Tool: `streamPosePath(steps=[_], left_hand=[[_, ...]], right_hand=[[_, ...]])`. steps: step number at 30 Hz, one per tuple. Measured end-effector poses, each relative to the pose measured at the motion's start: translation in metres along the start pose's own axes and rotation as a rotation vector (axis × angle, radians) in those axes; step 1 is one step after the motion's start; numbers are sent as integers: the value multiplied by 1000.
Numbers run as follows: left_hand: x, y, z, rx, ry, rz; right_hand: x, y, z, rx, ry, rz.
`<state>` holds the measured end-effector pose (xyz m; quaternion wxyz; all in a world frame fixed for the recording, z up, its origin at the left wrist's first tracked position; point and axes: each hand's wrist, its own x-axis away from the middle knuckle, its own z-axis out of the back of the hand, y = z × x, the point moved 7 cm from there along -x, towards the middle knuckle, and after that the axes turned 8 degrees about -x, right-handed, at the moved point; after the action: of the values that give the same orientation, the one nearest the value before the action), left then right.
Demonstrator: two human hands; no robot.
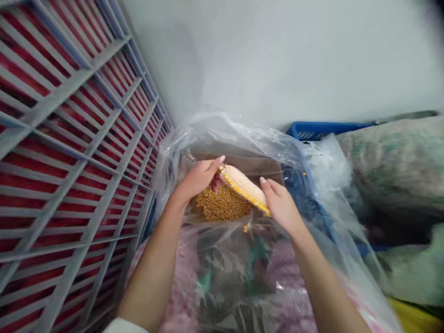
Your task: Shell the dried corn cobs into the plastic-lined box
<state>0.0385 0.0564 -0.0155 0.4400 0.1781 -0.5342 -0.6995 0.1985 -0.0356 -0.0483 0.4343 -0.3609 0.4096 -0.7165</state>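
Corn cob (244,187): hangs above loose kernels, between both hands; slopes down toward the right; shows a pale, bare upper face and a band of yellow kernels along the lower edge.
Left hand (203,178): curls partly closed on the cob's upper left end, with bent fingers below and thumb near the top; cannot tell how tightly.
Right hand (280,203): clasps the lower right end, with thumb on the upper face and fingers mostly hidden.
Dark sliver (259,172): pokes up beside the right thumb; too small to identify.
Loose kernels (224,208): lie heaped beneath the cob, in front of brown cardboard (243,162).
Small kernel clump (246,228): sits just nearer the wearer than the heap.
Clear plastic (222,122): rises around the cardboard and spreads over pink fabric (183,282).
Slatted grey frame (79,162): stands at left, with red showing between slats.
Right side: holds a blue crate (328,126) and a bulky sack (398,159).
Behind: rises a pale wall (277,60).
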Motion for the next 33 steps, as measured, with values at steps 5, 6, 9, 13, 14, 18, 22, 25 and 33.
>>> streamPosePath(steps=[5, 6, 9, 13, 14, 18, 22, 25, 33], left_hand=[[-2, 5, -5, -95, -19, -88], [-2, 7, -5, -151, -12, -119], [-2, 6, -4, -177, 20, -129], [-3, 2, -6, -46, 2, -89], [-2, 3, -7, -47, -12, -105], [-1, 8, -7, -183, 4, -163], [0, 8, -8, -159, 10, -149], [0, 11, -9, -258, 20, -175], [-3, 6, -8, -280, 76, -172]], right_hand=[[-3, -1, 0, 0, 23, 4], [-3, 0, 0, 1, 20, 1], [-2, 3, -1, -6, 12, -23], [-1, 7, -2, -45, 0, -60], [-1, 7, -2, -53, 3, -64], [-2, 7, -1, -41, 21, -59], [-2, 6, -1, -17, 25, -60], [-2, 7, -1, -16, 33, -70], [-3, 7, -3, -1, 38, -53]])
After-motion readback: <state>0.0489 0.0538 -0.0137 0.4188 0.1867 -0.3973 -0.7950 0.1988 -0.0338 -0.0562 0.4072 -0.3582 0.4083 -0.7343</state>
